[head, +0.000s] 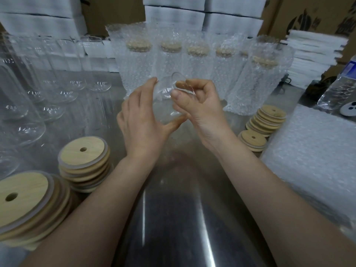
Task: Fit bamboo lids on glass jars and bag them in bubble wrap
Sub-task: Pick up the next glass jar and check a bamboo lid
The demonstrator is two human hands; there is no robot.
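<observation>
Both hands hold one clear glass jar (167, 93) tilted above the middle of the steel table (173, 209). My left hand (142, 120) cups its near side, fingers spread and curved round the glass. My right hand (198, 105) grips it from the right, with the fingers curled over the rim. No lid is on this jar. Bamboo lids with a centre hole lie in stacks: a near-left stack (25, 201), a second stack (84, 162), and smaller stacks at the right (267, 120).
Several bare jars (48, 78) stand at the left. A row of lidded jars in bubble wrap (192, 68) stands behind my hands. A pile of bubble-wrap bags (312, 160) lies at the right, a plastic bottle (341, 89) behind it. White foam blocks and cardboard boxes line the back.
</observation>
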